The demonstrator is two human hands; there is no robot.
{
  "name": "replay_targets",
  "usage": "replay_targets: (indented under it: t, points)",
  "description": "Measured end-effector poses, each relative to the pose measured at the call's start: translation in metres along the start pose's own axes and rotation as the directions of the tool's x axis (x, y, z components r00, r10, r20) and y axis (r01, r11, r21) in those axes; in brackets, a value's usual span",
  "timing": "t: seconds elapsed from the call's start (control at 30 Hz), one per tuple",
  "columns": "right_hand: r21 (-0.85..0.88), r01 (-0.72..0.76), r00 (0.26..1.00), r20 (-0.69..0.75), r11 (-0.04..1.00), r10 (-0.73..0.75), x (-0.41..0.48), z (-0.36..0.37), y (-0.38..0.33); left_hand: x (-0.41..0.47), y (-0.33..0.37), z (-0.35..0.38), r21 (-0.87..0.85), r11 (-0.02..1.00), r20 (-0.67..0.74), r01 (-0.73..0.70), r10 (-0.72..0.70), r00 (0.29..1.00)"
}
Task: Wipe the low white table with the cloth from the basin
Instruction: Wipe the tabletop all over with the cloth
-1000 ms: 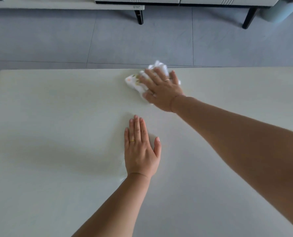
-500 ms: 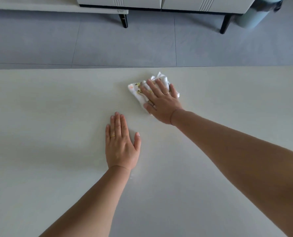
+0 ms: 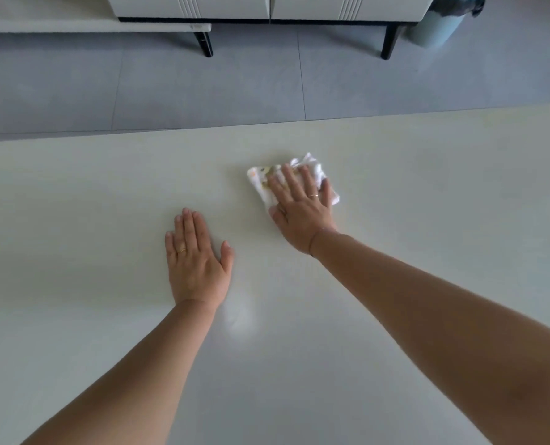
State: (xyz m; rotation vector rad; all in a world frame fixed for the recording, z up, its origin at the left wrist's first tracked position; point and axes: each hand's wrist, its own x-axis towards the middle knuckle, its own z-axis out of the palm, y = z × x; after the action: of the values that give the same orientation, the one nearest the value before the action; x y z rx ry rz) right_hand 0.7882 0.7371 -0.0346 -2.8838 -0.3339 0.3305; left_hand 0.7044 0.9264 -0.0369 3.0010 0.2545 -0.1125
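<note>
Two hands flat on the table (image 3: 427,175): right hand (image 3: 301,208) spread open, pressing the bunched cloth (image 3: 261,181) near the far edge, left hand (image 3: 196,258) open, empty, bracing nearer in. Risk now is the loose cloth rolling out under those fingers, or that braced palm slipping on a damp top.

We see a low white table (image 3: 427,162) filling most of the view, its far edge running across against a grey tiled floor (image 3: 203,88). On its smooth top lies a crumpled white cloth (image 3: 259,175) with small coloured marks, pressed flat under our right hand (image 3: 301,210). Our left hand (image 3: 195,264) lies palm down with fingers straight, directly on the top, near the cloth but apart from it. A pale glossy patch (image 3: 240,319) shows just beside the left wrist.
</note>
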Motion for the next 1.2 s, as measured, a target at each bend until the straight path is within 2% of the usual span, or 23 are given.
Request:
replay_targets:
  t: [0.07,0.1,0.17,0.23,0.33,0.37,0.43,0.47,0.53,0.57,0.6,0.63,0.7,0.77,0.83,0.87,0.9,0.97,1.03,1.07,1.13,1.2]
  points:
    - [-0.045,0.160,0.987,0.004,0.986,-0.160,-0.011,-0.008,0.026,-0.005,0.005,-0.003,-0.011,0.999,-0.020,0.048,-0.049,0.999]
    - [-0.062,0.131,0.991,-0.010,0.989,-0.132,-0.016,-0.013,0.047,-0.009,0.010,-0.004,-0.032,0.996,-0.038,0.080,-0.081,0.996]
    - [-0.033,-0.062,0.997,-0.039,0.997,0.061,-0.026,-0.021,0.089,-0.029,0.027,-0.005,-0.087,0.992,-0.054,0.088,-0.093,0.994]
    - [0.025,-0.267,0.962,-0.045,0.963,0.268,-0.033,-0.028,0.115,-0.058,0.051,0.000,-0.134,0.991,-0.038,0.003,-0.009,0.999]
    - [0.094,-0.445,0.894,-0.013,0.890,0.448,-0.031,-0.027,0.087,-0.094,0.073,0.015,-0.130,0.985,0.015,-0.113,0.116,0.993]
    - [0.112,-0.451,0.890,-0.009,0.885,0.455,-0.036,-0.019,0.069,-0.098,0.073,0.020,-0.116,0.985,0.009,-0.128,0.129,0.992]
    - [0.099,-0.306,0.950,-0.037,0.947,0.310,-0.061,0.001,0.028,-0.097,0.072,0.025,-0.089,0.989,-0.018,-0.115,0.114,0.993]
    - [0.067,-0.171,0.985,-0.019,0.983,0.172,-0.082,0.009,0.014,-0.097,0.072,0.026,-0.080,0.990,-0.013,-0.113,0.112,0.994]
    - [-0.011,0.076,0.997,0.015,0.997,-0.076,-0.114,0.015,0.014,-0.096,0.072,0.024,-0.077,0.990,0.018,-0.119,0.121,0.993]
    - [-0.027,0.140,0.990,0.020,0.990,-0.139,-0.122,0.012,0.029,-0.096,0.072,0.024,-0.074,0.990,0.016,-0.124,0.125,0.992]
    - [-0.050,0.134,0.991,0.001,0.990,-0.135,-0.127,0.008,0.050,-0.097,0.072,0.025,-0.071,0.989,0.009,-0.126,0.127,0.992]
    - [-0.059,0.067,0.998,-0.019,0.996,-0.068,-0.131,0.002,0.074,-0.097,0.071,0.026,-0.067,0.990,-0.002,-0.127,0.127,0.992]
    - [0.005,-0.195,0.979,-0.051,0.981,0.195,-0.136,-0.010,0.117,-0.097,0.071,0.027,-0.059,0.990,-0.029,-0.125,0.123,0.992]
    - [0.111,-0.438,0.893,-0.065,0.892,0.446,-0.135,-0.011,0.127,-0.097,0.072,0.028,-0.058,0.991,-0.028,-0.122,0.121,0.992]
    - [0.182,-0.555,0.819,-0.054,0.812,0.571,-0.132,-0.003,0.092,-0.096,0.073,0.029,-0.056,0.992,-0.024,-0.116,0.115,0.993]
    - [0.189,-0.531,0.834,-0.054,0.826,0.549,-0.135,0.006,0.066,-0.097,0.073,0.030,-0.057,0.992,-0.023,-0.115,0.114,0.993]
    - [0.171,-0.440,0.888,-0.062,0.881,0.456,-0.141,0.015,0.039,-0.097,0.073,0.029,-0.064,0.991,-0.031,-0.116,0.114,0.993]
    - [0.086,-0.141,0.990,-0.016,0.986,0.143,-0.165,0.028,0.004,-0.097,0.072,0.029,-0.085,0.989,-0.054,-0.120,0.115,0.992]
    - [0.006,0.055,0.998,-0.005,0.998,-0.055,-0.183,0.023,0.022,-0.099,0.071,0.029,-0.092,0.987,-0.066,-0.133,0.127,0.990]
    - [-0.031,0.049,0.998,-0.029,0.998,-0.050,-0.190,0.020,0.043,-0.099,0.071,0.030,-0.095,0.986,-0.071,-0.140,0.133,0.989]
    - [-0.018,-0.136,0.988,-0.074,0.991,0.134,-0.202,0.012,0.090,-0.097,0.072,0.031,-0.098,0.986,-0.072,-0.137,0.130,0.989]
    - [0.088,-0.405,0.907,-0.091,0.910,0.412,-0.206,0.008,0.115,-0.097,0.072,0.032,-0.096,0.987,-0.079,-0.128,0.121,0.989]
